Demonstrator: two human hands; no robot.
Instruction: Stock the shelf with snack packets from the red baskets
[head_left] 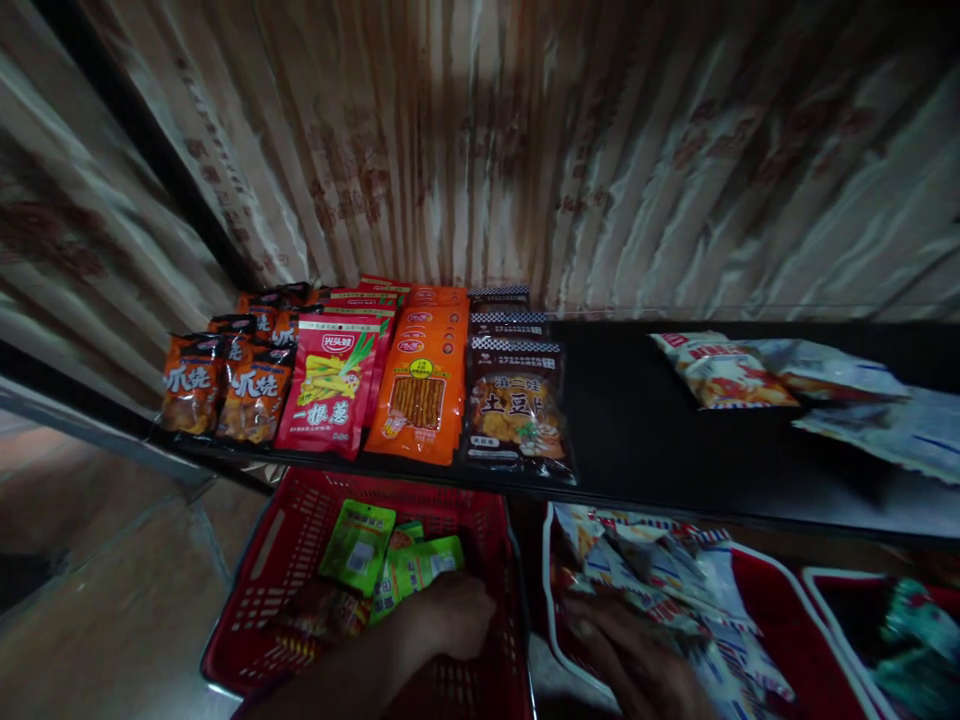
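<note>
My left hand [459, 612] is closed in a fist over the right side of a red plastic basket [262, 545]. Whatever its fingers hold is hidden. Green snack packets [360, 550] lie in that basket beside the hand, with a dark reddish packet [321, 610] nearer to me. My right hand [637, 645] reaches over the left edge of a white-rimmed red basket [780, 610]. Its fingers look stretched out and somewhat apart, against white and blue snack bags [667, 570]. The hand is dark and slightly blurred.
A black shelf [615, 420] carries rows of orange-black packets [255, 395], pink packets [330, 385], orange packets [420, 390] and dark potato-chip bags [517, 410]. Loose white bags [727, 372] lie at its right. Another basket [840, 600] holds teal bags [922, 630]. Printed sheeting [480, 150] hangs behind.
</note>
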